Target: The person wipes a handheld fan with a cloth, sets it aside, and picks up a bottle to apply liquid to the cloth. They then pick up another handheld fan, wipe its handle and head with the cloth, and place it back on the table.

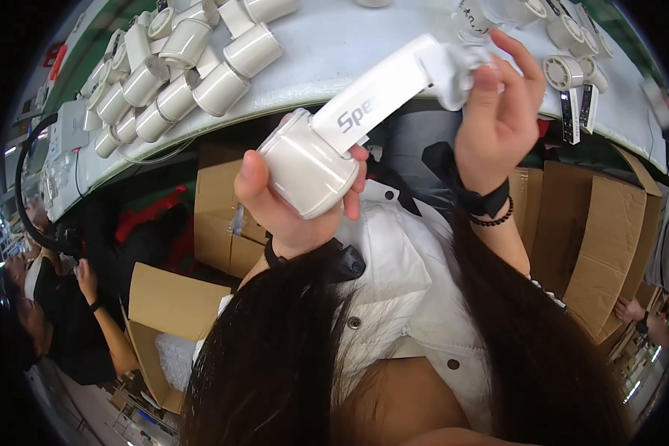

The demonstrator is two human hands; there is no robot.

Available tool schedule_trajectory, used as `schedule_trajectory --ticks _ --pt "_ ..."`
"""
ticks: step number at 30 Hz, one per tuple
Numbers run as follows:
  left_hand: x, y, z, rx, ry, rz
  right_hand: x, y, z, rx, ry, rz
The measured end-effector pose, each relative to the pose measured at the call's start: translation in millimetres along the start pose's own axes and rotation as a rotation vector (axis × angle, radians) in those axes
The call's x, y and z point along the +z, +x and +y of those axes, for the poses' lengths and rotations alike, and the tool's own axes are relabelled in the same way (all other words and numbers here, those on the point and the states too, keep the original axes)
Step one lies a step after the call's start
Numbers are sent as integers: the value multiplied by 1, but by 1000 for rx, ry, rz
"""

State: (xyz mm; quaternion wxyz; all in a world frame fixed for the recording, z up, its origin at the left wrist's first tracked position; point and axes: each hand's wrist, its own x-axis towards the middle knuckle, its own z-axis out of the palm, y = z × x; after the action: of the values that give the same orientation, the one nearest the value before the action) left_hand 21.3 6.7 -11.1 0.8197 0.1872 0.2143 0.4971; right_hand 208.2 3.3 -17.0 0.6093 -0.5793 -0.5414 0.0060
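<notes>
A white hair-dryer-shaped device (308, 167), with a drum-like head and a long flat handle, is held tilted above the table's near edge. My left hand (293, 227) is closed around the head, thumb on the near side and fingertips showing past its right edge. Dark lettering runs along the handle, which points up and to the right. At the handle's far end my right hand (502, 126) pinches a crumpled, whitish translucent film (453, 78) between thumb and index finger. The other right fingers are loosely raised. The film is blurred, so how it meets the handle is unclear.
Several similar white devices (189, 44) lie heaped at the table's (327, 44) left; more with round grilles (565, 73) sit at the right. Cardboard boxes (598, 245) stand below on both sides. A co-worker (70, 327) is at the left; another person's hand (630, 310) shows at the right.
</notes>
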Motion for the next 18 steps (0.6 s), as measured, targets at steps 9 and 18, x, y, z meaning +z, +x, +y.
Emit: schedule_trajectory --ticks 9,18 --pt "0 2 1 -37 199 58 4 0 -16 -296 -147 -193" --pt "2 -1 -4 71 309 101 14 -24 -29 -399 -152 -261"
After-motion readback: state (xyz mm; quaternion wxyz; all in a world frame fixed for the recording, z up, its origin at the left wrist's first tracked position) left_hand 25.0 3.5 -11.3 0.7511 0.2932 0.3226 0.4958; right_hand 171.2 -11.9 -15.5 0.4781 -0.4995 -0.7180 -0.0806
